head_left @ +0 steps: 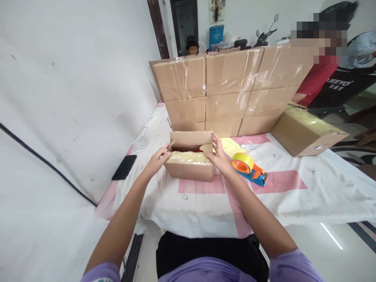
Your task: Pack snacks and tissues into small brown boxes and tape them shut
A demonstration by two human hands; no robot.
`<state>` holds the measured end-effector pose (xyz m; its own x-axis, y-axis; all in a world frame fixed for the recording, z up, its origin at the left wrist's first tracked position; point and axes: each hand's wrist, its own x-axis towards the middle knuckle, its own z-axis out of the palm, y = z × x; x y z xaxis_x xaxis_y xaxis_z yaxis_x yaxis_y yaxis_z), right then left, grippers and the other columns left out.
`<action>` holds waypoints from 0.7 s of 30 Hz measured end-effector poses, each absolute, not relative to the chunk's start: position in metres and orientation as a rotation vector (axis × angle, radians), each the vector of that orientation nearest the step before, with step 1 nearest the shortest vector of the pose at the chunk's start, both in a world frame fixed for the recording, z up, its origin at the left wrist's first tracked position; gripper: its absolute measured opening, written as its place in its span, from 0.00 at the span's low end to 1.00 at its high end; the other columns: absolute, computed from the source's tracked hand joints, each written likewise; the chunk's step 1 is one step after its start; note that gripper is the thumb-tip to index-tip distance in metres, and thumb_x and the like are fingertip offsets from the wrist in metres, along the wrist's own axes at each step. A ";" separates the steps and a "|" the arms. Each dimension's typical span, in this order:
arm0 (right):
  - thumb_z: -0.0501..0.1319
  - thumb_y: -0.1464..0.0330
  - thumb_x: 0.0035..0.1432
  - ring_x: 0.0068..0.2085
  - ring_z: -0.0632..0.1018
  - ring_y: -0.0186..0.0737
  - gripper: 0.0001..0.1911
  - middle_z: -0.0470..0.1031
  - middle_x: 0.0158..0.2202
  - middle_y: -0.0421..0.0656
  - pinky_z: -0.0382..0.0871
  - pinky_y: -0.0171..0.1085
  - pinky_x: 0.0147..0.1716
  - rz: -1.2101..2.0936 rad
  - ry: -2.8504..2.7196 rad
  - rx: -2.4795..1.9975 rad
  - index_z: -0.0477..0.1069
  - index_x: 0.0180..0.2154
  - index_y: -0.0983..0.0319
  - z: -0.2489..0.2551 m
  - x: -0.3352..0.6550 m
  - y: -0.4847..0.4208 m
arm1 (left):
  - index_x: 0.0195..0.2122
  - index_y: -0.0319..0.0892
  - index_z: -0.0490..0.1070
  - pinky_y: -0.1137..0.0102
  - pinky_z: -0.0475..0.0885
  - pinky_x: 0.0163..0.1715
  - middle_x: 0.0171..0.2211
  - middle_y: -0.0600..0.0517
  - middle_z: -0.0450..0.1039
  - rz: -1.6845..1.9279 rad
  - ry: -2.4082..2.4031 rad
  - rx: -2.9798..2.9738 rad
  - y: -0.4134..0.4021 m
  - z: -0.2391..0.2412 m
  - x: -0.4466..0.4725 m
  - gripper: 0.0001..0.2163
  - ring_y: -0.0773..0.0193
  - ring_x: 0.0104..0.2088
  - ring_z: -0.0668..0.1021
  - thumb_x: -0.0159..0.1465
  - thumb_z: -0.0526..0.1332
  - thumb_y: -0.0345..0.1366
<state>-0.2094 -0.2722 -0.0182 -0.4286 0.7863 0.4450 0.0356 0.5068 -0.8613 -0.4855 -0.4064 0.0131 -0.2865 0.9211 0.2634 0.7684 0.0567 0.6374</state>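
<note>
A small cardboard box (pixel 189 171) stands on the cloth-covered table in front of me, partly open at the top. Its far flap (pixel 190 137) is raised, and a yellowish shiny layer (pixel 188 157) lies along the near top edge. A bit of red shows in the dark opening; the rest inside is hidden. My left hand (pixel 158 159) grips the box's left end by the flap, thumb on the near edge. At the right end, my right hand (pixel 217 156) has its fingers behind the flap and its thumb at the near corner. Right of it lies an orange-and-blue tape dispenser (pixel 255 174) with yellow tape (pixel 243 161).
Stacked taped cartons (pixel 226 92) form a wall behind the box. Another carton (pixel 308 131) stands at the right. A black phone-like slab (pixel 124 167) lies by the left wall. One person in red (pixel 319 82) is at the right; another person's head (pixel 192 46) shows behind the stack.
</note>
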 end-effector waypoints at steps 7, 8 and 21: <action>0.55 0.55 0.70 0.59 0.76 0.49 0.19 0.83 0.47 0.47 0.66 0.52 0.63 0.921 -1.820 -0.498 0.80 0.47 0.56 -0.008 -0.217 -0.258 | 0.47 0.43 0.80 0.45 0.58 0.66 0.67 0.42 0.66 1.003 2.408 2.038 -0.403 0.034 -0.462 0.16 0.40 0.67 0.64 0.68 0.59 0.47; 0.53 0.55 0.71 0.57 0.78 0.49 0.20 0.83 0.44 0.46 0.66 0.53 0.62 0.853 -1.911 -0.479 0.81 0.41 0.56 -0.006 -0.212 -0.262 | 0.50 0.43 0.79 0.47 0.59 0.66 0.66 0.42 0.67 0.985 2.390 2.141 -0.404 0.036 -0.455 0.17 0.42 0.66 0.66 0.69 0.58 0.47; 0.77 0.55 0.44 0.29 0.79 0.44 0.23 0.81 0.29 0.46 0.74 0.39 0.27 1.282 -1.953 -1.333 0.79 0.36 0.64 -0.019 -0.045 -0.249 | 0.57 0.54 0.77 0.53 0.73 0.51 0.57 0.48 0.78 0.578 2.142 2.144 -0.393 0.048 -0.408 0.25 0.42 0.54 0.79 0.63 0.64 0.59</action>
<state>-0.0449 -0.2487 -0.0190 -0.4333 0.8916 -0.1315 0.4755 0.1022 -0.8738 -0.4083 -0.3933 0.0477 -0.0334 0.9746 0.2214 0.9536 -0.0353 0.2989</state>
